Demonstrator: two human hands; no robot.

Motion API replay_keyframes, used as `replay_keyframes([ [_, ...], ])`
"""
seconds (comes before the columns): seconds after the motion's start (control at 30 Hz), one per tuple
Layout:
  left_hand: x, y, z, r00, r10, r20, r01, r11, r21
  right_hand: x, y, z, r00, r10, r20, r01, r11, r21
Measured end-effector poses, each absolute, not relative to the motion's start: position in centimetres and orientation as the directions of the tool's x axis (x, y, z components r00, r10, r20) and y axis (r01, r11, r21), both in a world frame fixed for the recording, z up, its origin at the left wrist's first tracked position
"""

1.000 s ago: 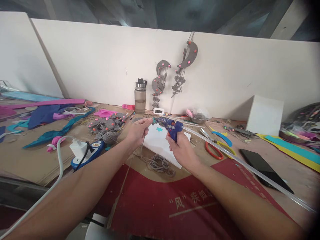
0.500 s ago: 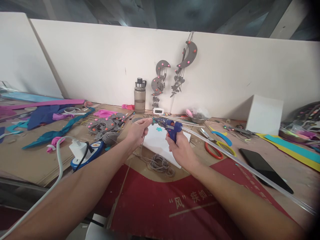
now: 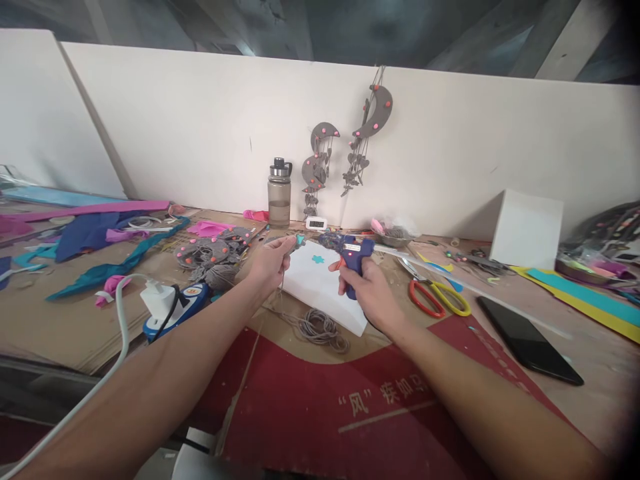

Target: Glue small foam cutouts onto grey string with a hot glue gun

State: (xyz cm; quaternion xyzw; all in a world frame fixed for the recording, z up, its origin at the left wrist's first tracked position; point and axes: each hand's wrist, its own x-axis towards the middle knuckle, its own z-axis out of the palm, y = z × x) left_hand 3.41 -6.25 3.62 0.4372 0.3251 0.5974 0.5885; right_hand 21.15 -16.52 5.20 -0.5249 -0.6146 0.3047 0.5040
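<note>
The left hand has a small teal piece pinched between thumb and fingers, with grey yarn trailing below that grip; the right hand is wrapped round the handle of a blue glue gun, whose nozzle points at the teal piece but sits apart from it; under and between both grips lies white paper bearing a teal flower; nearer the person than the grips, a coil of grey yarn rests partly on cardboard; scissors lie beyond the right grip's outer side.
</note>
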Motion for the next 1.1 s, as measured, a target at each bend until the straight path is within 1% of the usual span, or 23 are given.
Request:
replay_keyframes([
  [0.07,3.3,-6.2,3.7,0.065,0.99,0.127,-0.415,-0.089,0.905,22.5,-15.4,5.1,0.145,0.951,0.272,0.405,0.193,-0.894],
  [0.1,3.3,-6.2,3.7,0.059,0.99,0.126,-0.41,-0.091,0.907,23.4,-14.6,5.0,0.193,0.953,0.233,0.495,0.111,-0.862],
  [0.17,3.4,-6.3,3.7,0.054,0.989,0.138,-0.397,-0.106,0.912,25.1,-13.1,4.6,0.291,0.945,0.147,0.675,-0.093,-0.732],
  [0.2,3.5,-6.3,3.7,0.056,0.987,0.148,-0.389,-0.115,0.914,26.0,-12.4,4.4,0.294,0.951,0.099,0.739,-0.16,-0.654],
  [0.23,3.5,-6.4,3.7,0.059,0.985,0.159,-0.379,-0.125,0.917,26.7,-11.9,4.2,0.292,0.955,0.045,0.787,-0.213,-0.579],
  [0.3,3.7,-6.6,3.8,0.065,0.98,0.19,-0.355,-0.156,0.922,27.7,-11.3,3.8,0.289,0.957,0.024,0.848,-0.244,-0.471],
  [0.37,3.9,-6.9,3.9,0.059,0.971,0.231,-0.313,-0.202,0.928,28.3,-11.5,3.6,0.289,0.951,0.111,0.916,-0.241,-0.32],
  [0.43,4.0,-7.4,4.1,0.038,0.954,0.297,-0.221,-0.282,0.934,28.3,-12.1,3.8,0.264,0.924,0.277,0.96,-0.222,-0.173],
  [0.47,4.0,-7.7,4.3,0.019,0.938,0.346,-0.158,-0.339,0.927,28.0,-12.5,4.0,0.232,0.899,0.371,0.971,-0.19,-0.148],
  [0.5,4.0,-8.0,4.4,-0.002,0.913,0.409,-0.09,-0.407,0.909,27.6,-12.9,4.2,0.183,0.868,0.462,0.98,-0.122,-0.159],
  [0.53,4.0,-8.2,4.6,-0.017,0.876,0.482,-0.022,-0.482,0.876,27.0,-13.3,4.5,0.133,0.832,0.538,0.979,-0.026,-0.203],
  [0.57,4.1,-8.5,4.8,-0.022,0.829,0.558,0.04,-0.557,0.829,26.2,-13.6,4.9,0.093,0.797,0.597,0.958,0.092,-0.273],
  [0.6,4.1,-8.7,5.0,-0.018,0.779,0.627,0.094,-0.623,0.777,25.3,-13.9,5.1,0.068,0.771,0.633,0.902,0.223,-0.368],
  [0.63,4.1,-9.0,5.1,-0.009,0.734,0.679,0.145,-0.671,0.727,24.3,-14.2,5.4,0.075,0.779,0.623,0.81,0.317,-0.493],
  [0.67,4.1,-9.2,5.3,0.003,0.698,0.716,0.194,-0.703,0.684,23.1,-14.4,5.6,0.094,0.808,0.582,0.689,0.369,-0.624],
  [0.7,4.0,-9.3,5.4,0.013,0.674,0.739,0.239,-0.719,0.652,22.0,-14.5,5.7,0.096,0.844,0.527,0.549,0.397,-0.735],
  [0.77,4.0,-9.6,5.6,0.021,0.653,0.757,0.295,-0.728,0.619,19.8,-14.5,5.7,0.089,0.906,0.414,0.283,0.375,-0.883],
  [0.8,4.0,-9.7,5.6,0.029,0.649,0.761,0.298,-0.732,0.613,18.8,-14.4,5.7,0.092,0.927,0.363,0.174,0.344,-0.923],
  [0.87,4.0,-9.9,5.7,0.038,0.657,0.753,0.263,-0.733,0.627,17.4,-14.0,5.8,0.076,0.961,0.267,-0.006,0.268,-0.963],
  [0.93,4.0,-9.9,5.7,0.019,0.714,0.7,0.205,-0.688,0.696,16.6,-13.6,5.8,0.077,0.975,0.208,-0.119,0.216,-0.969],
  [1.0,4.1,-9.7,5.6,0.0,0.802,0.597,0.136,-0.591,0.795,16.3,-13.2,5.8,0.118,0.971,0.209,-0.113,0.222,-0.968],
  [1.03,4.2,-9.5,5.5,0.002,0.84,0.543,0.092,-0.541,0.836,16.4,-12.9,5.8,0.146,0.959,0.242,-0.056,0.252,-0.966],
  [1.1,4.3,-9.2,5.3,0.022,0.884,0.468,-0.018,-0.467,0.884,16.6,-12.6,5.6,0.184,0.916,0.358,0.126,0.339,-0.932],
])
